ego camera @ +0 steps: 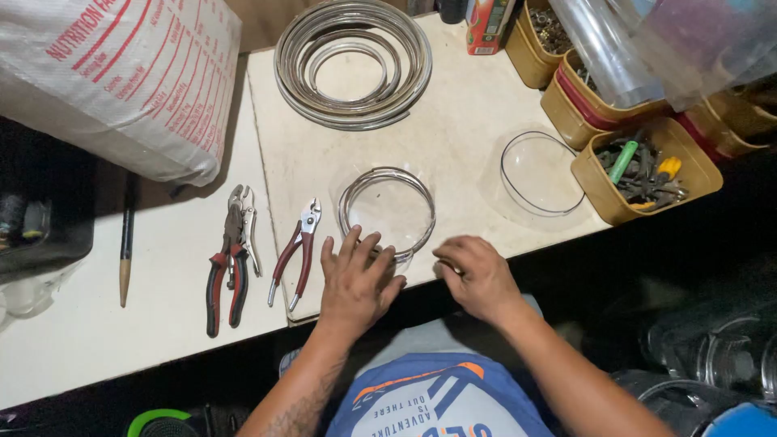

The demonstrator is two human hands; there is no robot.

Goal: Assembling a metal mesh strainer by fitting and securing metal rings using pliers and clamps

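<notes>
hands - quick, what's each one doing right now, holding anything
Left hand: open, fingers spread flat, resting on the near edge of the metal ring; nothing gripped.
Right hand: fingers curled on the board beside the ring; whether it holds anything cannot be told.

Pale worn workbench w/ bright overhead light, dark floor below & around.

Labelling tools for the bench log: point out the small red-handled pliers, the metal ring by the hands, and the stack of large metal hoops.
small red-handled pliers (296, 255), head view, on the handles below the pivot.
metal ring (387, 172), head view, on its far rim.
stack of large metal hoops (353, 120), head view, on the near edge.
</notes>
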